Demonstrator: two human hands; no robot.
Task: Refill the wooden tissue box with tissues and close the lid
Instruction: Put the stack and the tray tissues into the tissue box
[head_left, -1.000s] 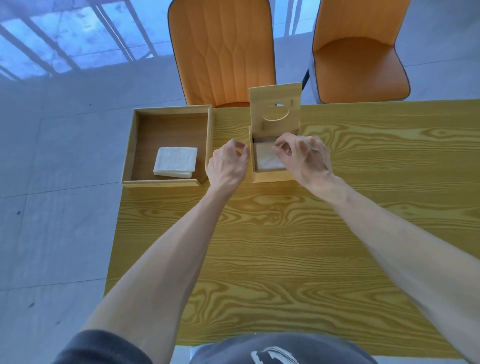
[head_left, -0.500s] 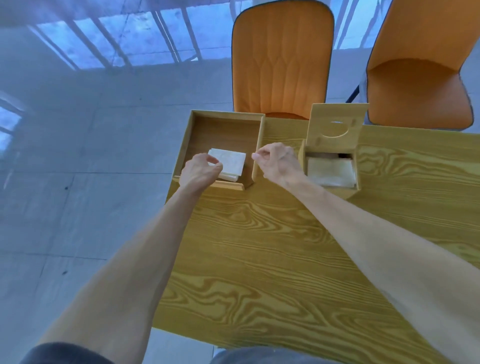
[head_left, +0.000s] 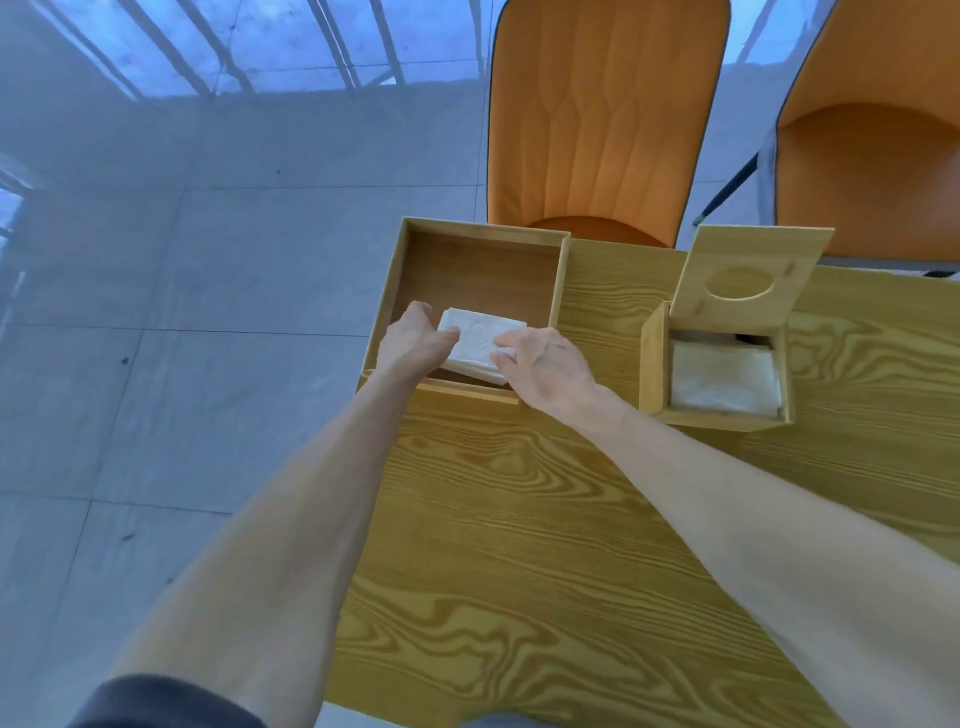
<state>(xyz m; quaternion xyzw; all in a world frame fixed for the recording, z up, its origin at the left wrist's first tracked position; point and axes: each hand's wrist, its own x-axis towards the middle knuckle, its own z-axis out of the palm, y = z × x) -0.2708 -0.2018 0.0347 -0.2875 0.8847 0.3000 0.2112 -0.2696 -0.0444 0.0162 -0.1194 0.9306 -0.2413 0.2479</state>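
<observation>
Both hands reach into the tray (head_left: 556, 283): left hand (head_left: 413, 344) and right hand (head_left: 545, 366) touch opposite edges of the one tissue stack (head_left: 480, 340); whether they grip it is hidden. The box (head_left: 652, 358), lid (head_left: 748, 275) upright, already holds tissues (head_left: 724, 382). Two chairs (head_left: 602, 119) are cut off.

You see: white tissue stack (head_left: 480, 338); pale wood tissue box (head_left: 714, 418); yellow swirl-grained table (head_left: 545, 545); orange quilted chair (head_left: 597, 114); grey tiled floor (head_left: 182, 312).
</observation>
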